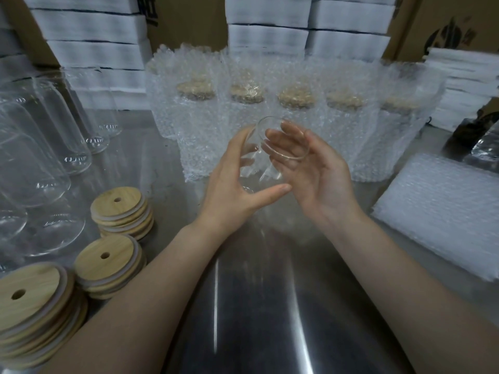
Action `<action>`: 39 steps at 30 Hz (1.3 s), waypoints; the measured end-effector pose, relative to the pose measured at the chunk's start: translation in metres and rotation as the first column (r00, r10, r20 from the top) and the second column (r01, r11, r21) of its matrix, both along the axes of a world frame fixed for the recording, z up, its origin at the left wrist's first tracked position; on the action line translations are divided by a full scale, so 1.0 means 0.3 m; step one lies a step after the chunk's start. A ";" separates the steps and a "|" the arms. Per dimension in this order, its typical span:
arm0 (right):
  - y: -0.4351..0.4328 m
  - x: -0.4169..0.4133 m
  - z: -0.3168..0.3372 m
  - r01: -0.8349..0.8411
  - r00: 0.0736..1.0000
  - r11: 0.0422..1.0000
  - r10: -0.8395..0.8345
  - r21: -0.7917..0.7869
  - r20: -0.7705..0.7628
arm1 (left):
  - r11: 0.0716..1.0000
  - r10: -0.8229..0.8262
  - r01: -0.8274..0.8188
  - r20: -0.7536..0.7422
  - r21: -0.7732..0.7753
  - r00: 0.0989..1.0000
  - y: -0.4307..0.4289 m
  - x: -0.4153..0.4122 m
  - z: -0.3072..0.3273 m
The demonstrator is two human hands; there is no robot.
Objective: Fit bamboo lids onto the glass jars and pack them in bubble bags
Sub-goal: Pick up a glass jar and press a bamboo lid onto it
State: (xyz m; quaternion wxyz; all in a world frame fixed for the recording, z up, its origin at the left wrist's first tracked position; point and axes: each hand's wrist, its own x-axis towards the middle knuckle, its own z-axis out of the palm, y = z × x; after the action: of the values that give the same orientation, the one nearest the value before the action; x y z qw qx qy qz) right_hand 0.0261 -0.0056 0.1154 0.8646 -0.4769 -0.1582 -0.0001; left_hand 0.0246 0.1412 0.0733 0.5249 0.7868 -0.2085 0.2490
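Left hand: curled round jar from the left, thumb beneath. Right hand: palm up, fingers near straight, touching the rim. Jar: lidless, tilted, held between both hands above table, centre. To the left: three stacks of lids, with empty jars beyond them. Behind: row of bagged jars, all lidded. To the right: flat pile of bags.
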 end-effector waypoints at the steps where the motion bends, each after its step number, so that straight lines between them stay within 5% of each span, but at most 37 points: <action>1: -0.002 0.002 0.002 -0.015 1.000 1.000 0.015 0.021 -0.008 | 1.000 0.002 -0.002 0.006 0.007 1.000 0.000 0.000 0.000; 19: -0.042 0.017 0.016 0.037 0.996 0.980 -0.053 -0.196 -0.075 | 0.897 0.128 -0.230 0.276 0.378 0.953 -0.006 0.015 0.004; 27: -0.035 0.008 0.008 0.027 1.000 0.975 -0.028 -0.221 -0.002 | 0.917 0.175 -0.258 0.276 0.305 0.945 -0.004 0.009 0.008; 34: -0.039 0.006 0.008 -0.058 0.980 0.950 0.113 -0.305 0.166 | 0.957 0.187 -0.235 0.259 0.171 0.948 -0.004 -0.004 0.018; 39: -0.066 0.007 0.017 -0.184 0.961 0.934 0.237 -0.307 0.145 | 0.978 0.166 -0.189 0.224 0.089 0.960 0.003 -0.010 0.016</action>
State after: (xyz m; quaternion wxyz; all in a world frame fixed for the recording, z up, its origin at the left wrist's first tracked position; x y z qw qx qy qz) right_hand 0.0284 -0.0253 0.1206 0.7624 -0.5769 -0.2841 0.0731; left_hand 0.0217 0.1422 0.0780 0.4308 0.7982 -0.2061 0.3673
